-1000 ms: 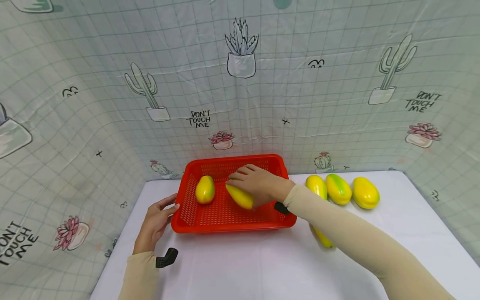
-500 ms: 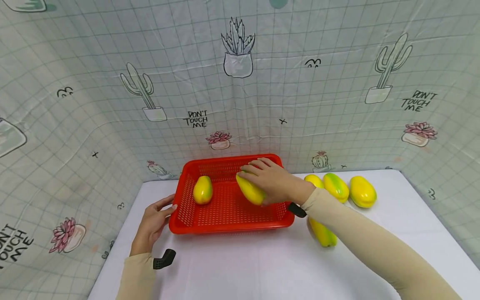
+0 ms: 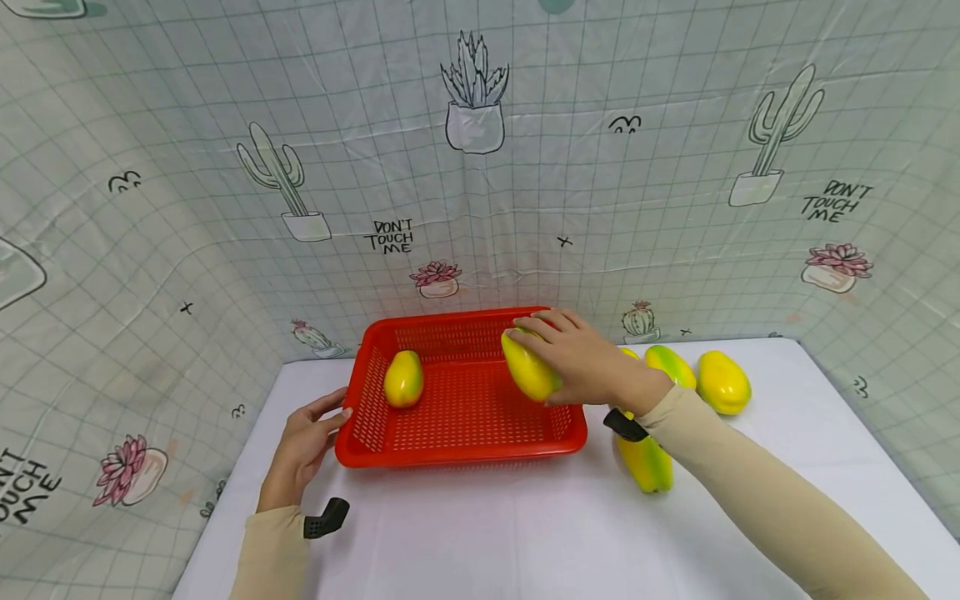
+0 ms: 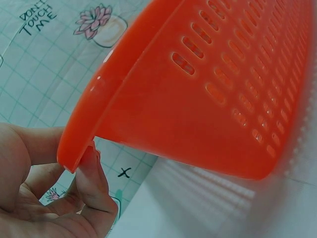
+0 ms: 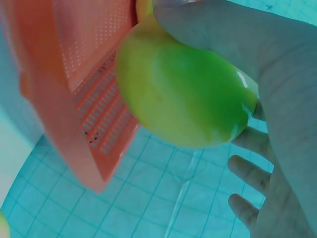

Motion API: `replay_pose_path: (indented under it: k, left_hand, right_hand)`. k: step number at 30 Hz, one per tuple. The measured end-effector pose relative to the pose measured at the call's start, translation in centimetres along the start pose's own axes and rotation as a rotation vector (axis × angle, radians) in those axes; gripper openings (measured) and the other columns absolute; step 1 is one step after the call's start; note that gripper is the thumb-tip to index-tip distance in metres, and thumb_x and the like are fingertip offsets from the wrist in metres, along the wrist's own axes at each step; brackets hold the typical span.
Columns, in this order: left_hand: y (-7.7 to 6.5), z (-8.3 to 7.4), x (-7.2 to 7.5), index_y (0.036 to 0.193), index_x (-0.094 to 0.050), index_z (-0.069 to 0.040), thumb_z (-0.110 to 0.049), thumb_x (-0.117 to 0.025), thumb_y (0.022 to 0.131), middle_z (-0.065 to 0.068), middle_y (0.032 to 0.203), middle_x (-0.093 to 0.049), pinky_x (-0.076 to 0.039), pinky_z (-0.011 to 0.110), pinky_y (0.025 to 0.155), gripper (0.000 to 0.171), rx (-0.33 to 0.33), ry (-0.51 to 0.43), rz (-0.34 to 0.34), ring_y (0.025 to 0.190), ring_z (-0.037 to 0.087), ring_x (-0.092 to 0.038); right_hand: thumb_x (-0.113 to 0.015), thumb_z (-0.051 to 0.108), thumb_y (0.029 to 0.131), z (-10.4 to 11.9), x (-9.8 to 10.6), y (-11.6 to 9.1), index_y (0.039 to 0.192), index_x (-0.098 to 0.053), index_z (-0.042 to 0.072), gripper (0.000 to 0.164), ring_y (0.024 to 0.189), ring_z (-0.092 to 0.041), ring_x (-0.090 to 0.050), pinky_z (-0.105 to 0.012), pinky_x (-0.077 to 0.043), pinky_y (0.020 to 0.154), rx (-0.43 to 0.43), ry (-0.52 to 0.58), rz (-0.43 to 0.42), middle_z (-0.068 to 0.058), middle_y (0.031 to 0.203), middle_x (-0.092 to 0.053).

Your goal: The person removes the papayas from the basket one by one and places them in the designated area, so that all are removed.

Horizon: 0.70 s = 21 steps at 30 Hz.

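A red plastic basket [image 3: 461, 457] with perforated sides sits near the back of the table. My left hand [image 3: 306, 442] pinches its left rim between thumb and fingers; the left wrist view shows the rim [image 4: 81, 131] caught there. Over the basket's right end, my right hand [image 3: 588, 360] grips a yellow-green mango [image 3: 531, 367] from above. In the right wrist view this mango [image 5: 183, 94] is tilted beside the basket wall, with the thumb over it and fingers on the far side. One more mango [image 3: 403, 379] lies inside the basket at the left.
Right of the basket several mangoes lie on the white tablecloth [image 3: 480, 533]: a green-streaked one [image 3: 670, 365], a yellow one [image 3: 723, 383] and a nearer one [image 3: 645, 465]. Another is partly hidden by the right wrist. A printed cloth backdrop [image 3: 525, 208] rises behind and at the sides.
My right hand has moved right with the mango, from the basket's middle to above its right end, and raised it. The left hand still holds the rim.
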State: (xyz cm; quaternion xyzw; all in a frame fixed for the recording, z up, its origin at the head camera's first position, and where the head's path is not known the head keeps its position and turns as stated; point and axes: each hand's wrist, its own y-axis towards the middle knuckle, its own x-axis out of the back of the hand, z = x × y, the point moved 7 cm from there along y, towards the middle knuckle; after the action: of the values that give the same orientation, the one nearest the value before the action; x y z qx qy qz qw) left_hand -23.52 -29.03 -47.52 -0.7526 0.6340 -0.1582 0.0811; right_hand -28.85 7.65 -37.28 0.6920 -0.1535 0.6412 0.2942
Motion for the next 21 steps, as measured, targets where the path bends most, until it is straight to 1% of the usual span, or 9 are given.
replay_pose_path:
  k: [4,12,15,21]
  left_hand:
    - [0.1,0.1,0.0,0.162,-0.039,-0.002,-0.008,-0.056,0.109,0.023,0.165,-0.035,-0.058,0.016,0.085,0.057,0.006,-0.003,-0.003,0.130,0.029,-0.050]
    - [0.1,0.2,0.1,0.162,-0.039,-0.001,-0.008,-0.057,0.108,0.023,0.165,-0.035,-0.058,0.017,0.085,0.057,-0.001,-0.001,0.001,0.118,0.021,-0.056]
    - [0.1,0.2,0.1,0.162,-0.039,-0.001,-0.008,-0.057,0.109,0.023,0.165,-0.034,-0.058,0.017,0.085,0.056,-0.002,0.002,0.001,0.119,0.022,-0.056]
    - [0.3,0.2,0.2,0.163,-0.039,-0.003,-0.009,-0.057,0.109,0.023,0.166,-0.034,-0.059,0.018,0.086,0.057,0.000,0.006,-0.003,0.122,0.023,-0.055]
  right_hand:
    - [-0.099,0.037,0.072,-0.5,0.4,-1.0,0.158,-0.046,0.008,0.105,0.143,-0.039,-0.042,-0.057,-0.034,0.121,-0.012,-0.008,-0.030,-0.015,0.157,-0.049]
    - [-0.100,0.039,0.070,-1.3,1.7,-2.9,0.158,-0.044,0.006,0.109,0.141,-0.040,-0.042,-0.059,-0.036,0.119,-0.053,-0.007,-0.100,-0.017,0.159,-0.047]
    - [-0.101,0.039,0.069,-1.6,2.1,-3.7,0.157,-0.044,0.005,0.110,0.140,-0.040,-0.043,-0.059,-0.037,0.118,-0.056,-0.016,-0.130,-0.018,0.157,-0.048]
    - [-0.100,0.033,0.070,-2.2,2.8,-5.5,0.157,-0.044,0.005,0.107,0.138,-0.041,-0.043,-0.061,-0.037,0.115,-0.087,0.001,-0.174,-0.018,0.155,-0.050]
